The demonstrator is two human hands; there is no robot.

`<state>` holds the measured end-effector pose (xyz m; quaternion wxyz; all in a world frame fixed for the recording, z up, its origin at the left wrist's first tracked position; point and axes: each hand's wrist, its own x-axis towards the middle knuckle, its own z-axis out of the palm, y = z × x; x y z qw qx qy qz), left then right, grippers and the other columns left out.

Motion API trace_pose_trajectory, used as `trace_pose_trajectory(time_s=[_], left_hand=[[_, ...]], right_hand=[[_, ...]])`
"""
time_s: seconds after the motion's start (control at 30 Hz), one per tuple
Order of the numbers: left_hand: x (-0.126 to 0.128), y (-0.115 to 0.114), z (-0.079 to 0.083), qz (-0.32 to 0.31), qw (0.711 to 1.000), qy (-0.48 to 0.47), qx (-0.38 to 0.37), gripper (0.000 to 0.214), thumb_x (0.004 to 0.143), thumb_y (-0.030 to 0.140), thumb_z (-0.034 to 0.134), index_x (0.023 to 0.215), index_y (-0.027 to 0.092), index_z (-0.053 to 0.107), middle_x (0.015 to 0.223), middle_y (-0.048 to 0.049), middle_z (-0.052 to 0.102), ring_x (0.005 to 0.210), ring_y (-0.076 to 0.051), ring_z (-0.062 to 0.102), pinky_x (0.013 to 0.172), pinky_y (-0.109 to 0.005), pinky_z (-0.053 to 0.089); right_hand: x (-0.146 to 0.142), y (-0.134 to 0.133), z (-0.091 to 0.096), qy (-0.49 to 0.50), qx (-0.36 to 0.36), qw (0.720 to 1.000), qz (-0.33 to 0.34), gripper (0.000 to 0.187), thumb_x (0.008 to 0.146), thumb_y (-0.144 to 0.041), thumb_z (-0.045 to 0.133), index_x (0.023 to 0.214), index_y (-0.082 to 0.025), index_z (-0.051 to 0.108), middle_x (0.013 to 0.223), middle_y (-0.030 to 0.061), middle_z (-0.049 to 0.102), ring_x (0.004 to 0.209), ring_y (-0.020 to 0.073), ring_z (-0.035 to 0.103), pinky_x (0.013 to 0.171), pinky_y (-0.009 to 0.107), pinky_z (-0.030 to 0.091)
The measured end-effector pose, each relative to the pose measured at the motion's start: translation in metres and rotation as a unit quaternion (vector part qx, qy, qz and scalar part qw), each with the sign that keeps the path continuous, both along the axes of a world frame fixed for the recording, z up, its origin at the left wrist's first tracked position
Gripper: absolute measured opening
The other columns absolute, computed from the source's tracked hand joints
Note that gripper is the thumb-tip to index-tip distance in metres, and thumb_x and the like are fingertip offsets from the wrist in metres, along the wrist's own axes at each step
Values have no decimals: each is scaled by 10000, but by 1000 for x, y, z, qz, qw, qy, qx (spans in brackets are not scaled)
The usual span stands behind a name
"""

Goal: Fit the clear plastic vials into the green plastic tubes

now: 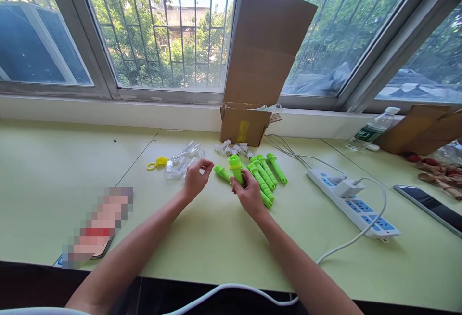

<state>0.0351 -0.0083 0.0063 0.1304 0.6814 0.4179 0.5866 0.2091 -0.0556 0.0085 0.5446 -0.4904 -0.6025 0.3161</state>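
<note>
My right hand (250, 193) grips a bright green plastic tube (236, 165), which looks like a small torch body. Its open, threaded end points up, with a yellowish band below the rim. My left hand (196, 179) is closed in a pinch a little to the left of that tube; whatever its fingertips hold, if anything, is too small to make out. Between the hands lies another green tube (222, 172) with a threaded end. Several more green tubes (265, 173) lie right of my right hand. Beyond my left hand are clear plastic caps (178, 158) and a yellow ring piece (157, 163).
Small white-and-clear parts (231, 148) lie before an open cardboard box (236, 124) by the window. On the right are a power strip (353, 204) with cables, a phone (431, 204) and a water bottle (373, 129). A blurred-out object (99, 228) lies at left.
</note>
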Motion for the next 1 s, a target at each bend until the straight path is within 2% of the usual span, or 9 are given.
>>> trace_pose_trajectory(time_s=[0.2, 0.3, 0.37, 0.47, 0.53, 0.63, 0.73, 0.87, 1.0], left_hand=[[-4, 0, -2, 35, 996, 72, 30, 215, 828, 356, 607, 696, 191, 564, 692, -9, 662, 665, -150, 642, 663, -295, 518], [-3, -4, 2, 20, 988, 132, 83, 198, 847, 353, 581, 975, 202, 578, 1010, -74, 676, 981, -203, 633, 842, -354, 509], [-2, -8, 6, 13, 976, 184, 115, 452, 829, 375, 602, 1224, 199, 470, 1281, -134, 548, 1220, -253, 498, 973, -418, 443], [-1, -11, 8, 15, 966, 226, 125, 623, 829, 385, 597, 1359, 198, 328, 1418, -168, 393, 1314, -284, 388, 1014, -450, 402], [-1, -10, 6, 10, 966, 230, 121, 572, 851, 354, 567, 1349, 201, 334, 1370, -161, 438, 1260, -267, 450, 977, -424, 435], [0, -4, 1, 1, 968, 229, 106, 382, 885, 293, 506, 1249, 206, 429, 1151, -108, 582, 1032, -206, 595, 842, -349, 498], [6, 9, 2, 9, 968, 239, 80, 226, 895, 277, 482, 1109, 210, 513, 969, -51, 632, 848, -161, 626, 712, -283, 499], [20, 42, 15, 46, 950, 308, 16, 181, 889, 270, 478, 1040, 205, 552, 982, -50, 630, 868, -175, 613, 706, -283, 480], [33, 83, 27, 58, 904, 422, -41, 247, 883, 225, 454, 1107, 189, 551, 1066, -92, 612, 1028, -224, 559, 836, -335, 449]], right_hand=[[1, 3, -2, 24, 12, 999, -36, 261, 828, -454, 559, 845, -221, 443, 684, -5, 592, 491, 128, 554, 461, 256, 466], [0, 2, -2, 36, 13, 999, -25, 248, 855, -453, 525, 865, -223, 432, 725, -8, 602, 487, 116, 562, 453, 247, 477], [-1, 1, -1, 41, 13, 999, -18, 246, 865, -457, 510, 881, -225, 427, 756, -6, 609, 493, 112, 571, 446, 242, 483], [-1, 0, -1, 37, 14, 999, -16, 249, 868, -462, 503, 890, -226, 427, 768, -6, 613, 493, 109, 576, 440, 236, 487], [-1, 0, -1, 35, 14, 999, -18, 251, 869, -464, 502, 888, -224, 427, 771, -6, 613, 493, 108, 578, 441, 235, 489], [0, 0, -1, 36, 15, 999, -21, 253, 870, -465, 498, 884, -222, 426, 768, -6, 610, 500, 109, 584, 441, 232, 490], [0, 2, -2, 35, 11, 999, -21, 252, 867, -461, 501, 880, -221, 424, 751, -10, 607, 490, 108, 578, 432, 227, 484], [1, 4, -4, 31, 1, 999, -21, 244, 866, -453, 499, 876, -219, 428, 742, -6, 609, 485, 111, 579, 412, 221, 468], [1, 4, -5, 32, 2, 999, -28, 237, 872, -449, 498, 876, -223, 427, 726, -17, 597, 482, 109, 573, 417, 220, 465]])
